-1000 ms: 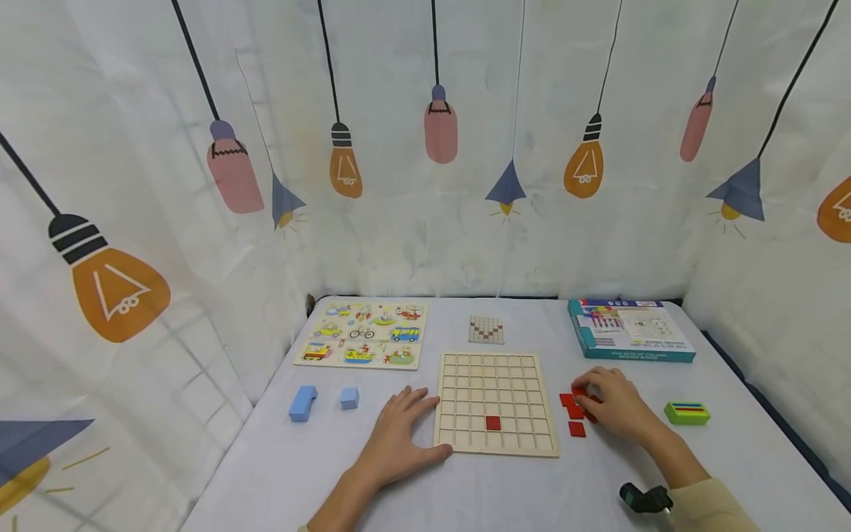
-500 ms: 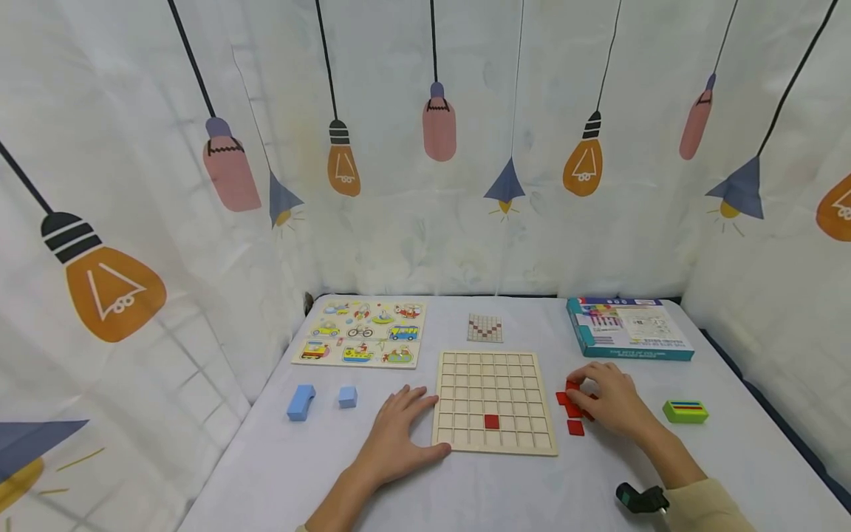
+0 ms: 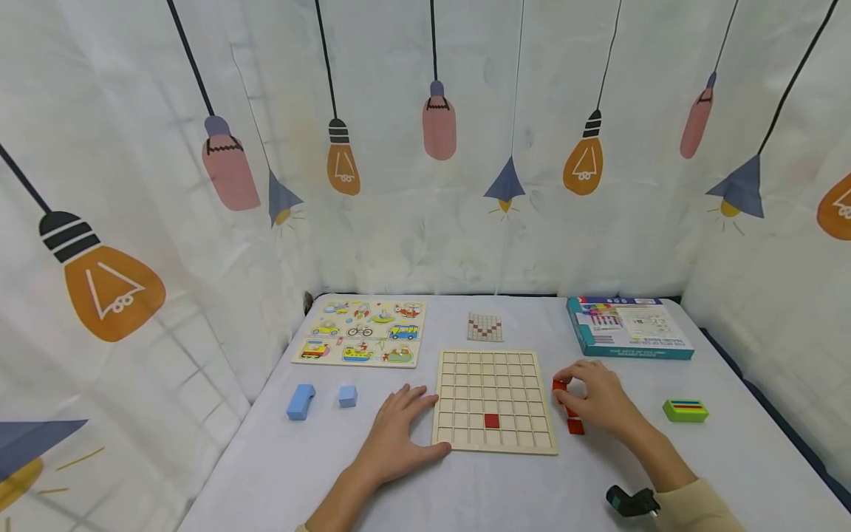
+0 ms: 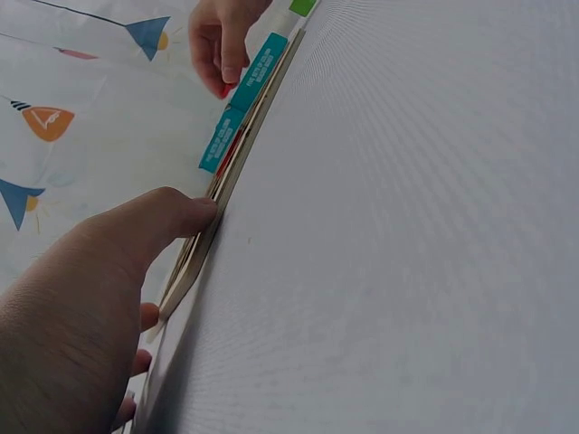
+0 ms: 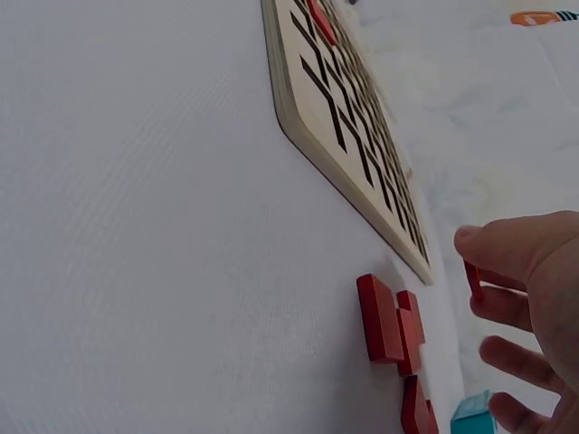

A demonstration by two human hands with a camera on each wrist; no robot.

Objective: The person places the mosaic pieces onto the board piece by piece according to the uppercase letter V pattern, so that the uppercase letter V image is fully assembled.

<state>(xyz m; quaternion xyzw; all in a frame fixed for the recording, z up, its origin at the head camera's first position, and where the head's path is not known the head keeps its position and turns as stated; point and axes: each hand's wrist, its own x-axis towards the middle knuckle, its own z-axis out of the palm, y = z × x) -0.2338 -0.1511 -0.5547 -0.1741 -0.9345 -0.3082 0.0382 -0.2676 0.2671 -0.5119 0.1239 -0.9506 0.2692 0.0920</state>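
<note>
A pale wooden grid board (image 3: 465, 437) lies flat, with one red square tile (image 3: 491, 421) in a lower-row cell. My left hand (image 3: 401, 432) rests at its left side; in the left wrist view the thumb (image 4: 185, 217) touches the board's edge, and the fingers reach along it. To the right of the board, my right hand (image 3: 601, 399) pinches a small red tile (image 5: 473, 282) between thumb and finger, held above the table. Several loose red tiles (image 5: 382, 318) lie below it, partly hidden by the hand in the head view.
A picture puzzle board (image 3: 359, 334) stands back left, with two blue blocks (image 3: 301, 403) nearer. Behind the grid lies a small pattern card (image 3: 485, 327). At right are a teal box (image 3: 631, 329), a green block (image 3: 685, 411) and a black device (image 3: 630, 502) near the sleeve.
My right hand has shifted slightly left toward the board from over the red tiles, now with a tile pinched. The left hand keeps its place at the board.
</note>
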